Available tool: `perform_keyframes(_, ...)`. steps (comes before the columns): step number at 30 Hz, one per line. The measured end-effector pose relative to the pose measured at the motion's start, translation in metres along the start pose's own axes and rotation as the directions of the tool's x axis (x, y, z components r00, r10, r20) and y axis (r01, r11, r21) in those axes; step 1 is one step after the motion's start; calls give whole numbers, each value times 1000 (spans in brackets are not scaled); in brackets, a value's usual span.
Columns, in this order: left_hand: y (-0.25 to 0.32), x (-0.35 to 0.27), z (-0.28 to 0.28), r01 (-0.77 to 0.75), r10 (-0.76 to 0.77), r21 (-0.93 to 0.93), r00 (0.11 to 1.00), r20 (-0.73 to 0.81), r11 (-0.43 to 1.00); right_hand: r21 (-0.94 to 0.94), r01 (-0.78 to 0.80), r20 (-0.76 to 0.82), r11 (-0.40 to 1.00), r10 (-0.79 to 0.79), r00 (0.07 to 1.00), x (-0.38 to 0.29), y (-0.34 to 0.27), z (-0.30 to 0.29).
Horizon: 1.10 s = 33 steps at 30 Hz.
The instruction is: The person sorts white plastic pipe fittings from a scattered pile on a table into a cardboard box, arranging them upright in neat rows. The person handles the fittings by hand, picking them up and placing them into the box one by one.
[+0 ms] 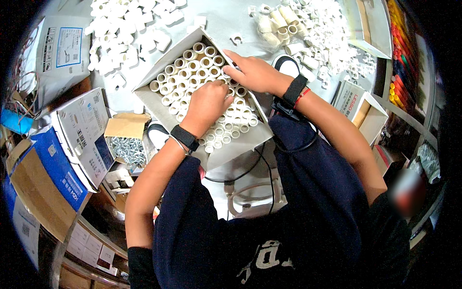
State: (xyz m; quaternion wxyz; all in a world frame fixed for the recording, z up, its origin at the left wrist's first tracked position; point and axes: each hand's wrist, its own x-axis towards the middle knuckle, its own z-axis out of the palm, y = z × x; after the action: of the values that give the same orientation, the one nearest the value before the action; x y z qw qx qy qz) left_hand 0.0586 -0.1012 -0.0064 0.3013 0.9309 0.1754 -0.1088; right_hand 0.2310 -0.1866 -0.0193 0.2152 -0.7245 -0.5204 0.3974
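An open cardboard box (151,104), white outside and grey inside, stands tilted before me between my shoes. White plastic pipe fittings (194,65) fill it in rows, most with their round openings facing up. My left hand (209,99) is inside the box, its fingers curled down among the fittings; whether they hold one is hidden. Across the box's upper right wall lies my right hand (254,74), thumb over the inner side and the other fingers along the rim, gripping it.
Loose white fittings (115,32) lie heaped at upper left, smaller ones (325,32) at upper right beside a clear bag of fittings (279,25). A small carton of screws (128,150) stands at left near larger cartons (85,133). A black cable (238,178) loops below the box.
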Motion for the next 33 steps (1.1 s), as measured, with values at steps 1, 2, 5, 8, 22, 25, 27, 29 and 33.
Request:
perform_keyframes(1,-2,-2,6,-18,18,-3,1000,8,1000,2,-4,-2,1000,4,1000,0,0,0)
perform_keyframes(2,-3,-4,12,-41,41,20,999,-25,999,9,-2,-3,1000,2,1000,0,0,0)
perform_keyframes(5,4,-4,26,23,-23,32,999,22,999,11,-35,14,999,35,999,1,1,0)
perform_keyframes(8,0,-6,39,-35,42,106,997,-60,994,15,-34,13,999,34,999,1,-2,1)
perform_keyframes(22,-10,0,36,-266,271,73,960,-73,961,32,-49,-10,998,49,999,-1,1,4)
perform_keyframes(25,-13,2,33,-266,267,38,962,-49,963,35,-51,-9,998,52,999,0,1,5)
perform_keyframes(27,-15,3,32,-276,277,-11,961,2,961,30,-46,-16,998,46,999,0,2,5)
perform_keyframes(29,-16,2,32,-277,277,-10,961,4,961,19,-40,-20,999,41,999,0,3,6)
perform_keyframes(33,-8,-5,33,-283,283,-1,958,-37,959,35,-51,-3,998,51,999,-1,2,3)
